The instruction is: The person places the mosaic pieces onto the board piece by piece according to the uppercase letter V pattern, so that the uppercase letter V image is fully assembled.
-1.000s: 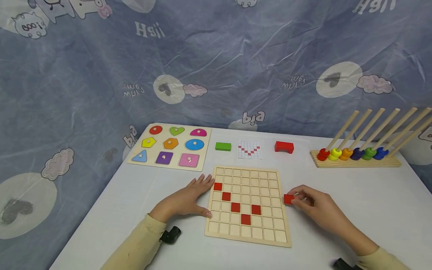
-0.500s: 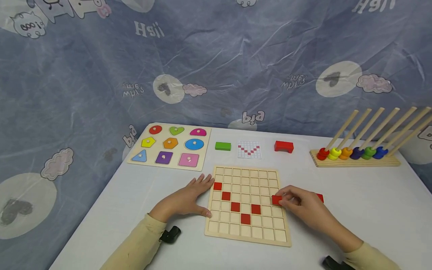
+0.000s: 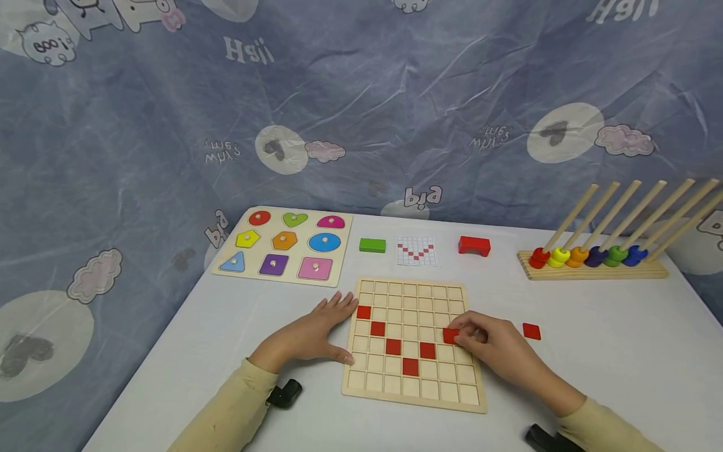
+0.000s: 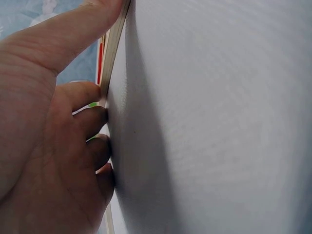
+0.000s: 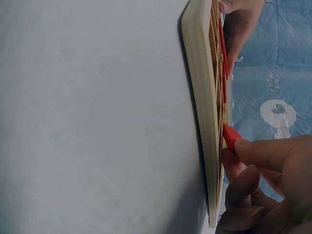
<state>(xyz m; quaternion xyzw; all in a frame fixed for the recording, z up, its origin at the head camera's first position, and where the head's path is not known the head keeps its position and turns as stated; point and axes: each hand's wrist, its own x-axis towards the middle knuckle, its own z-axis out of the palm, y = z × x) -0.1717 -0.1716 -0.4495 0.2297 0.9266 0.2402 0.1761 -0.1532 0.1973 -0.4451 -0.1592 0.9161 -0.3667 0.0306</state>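
A wooden grid board (image 3: 414, 402) lies on the white table, with several red square tiles (image 3: 393, 347) set in its cells in a slanting line that turns up at the lower middle. My right hand (image 3: 499, 345) pinches another red tile (image 3: 450, 336) between thumb and fingers over the board's right part; in the right wrist view that tile (image 5: 231, 136) is tilted, one corner down at the grid. My left hand (image 3: 307, 333) lies spread along the board's left edge, thumb and fingertips at its rim. One loose red tile (image 3: 531, 331) lies on the table right of my right hand.
Behind the board lie a printed pattern card (image 3: 417, 251), a green block (image 3: 373, 245) and a red arch block (image 3: 474, 246). A shape puzzle (image 3: 285, 276) lies at the back left. A peg rack with coloured beads (image 3: 599, 272) stands at the back right.
My right hand has carried the red tile leftward from beside the board to over its right-hand cells. The loose tile on the table has come into full view. The left hand has stayed still.
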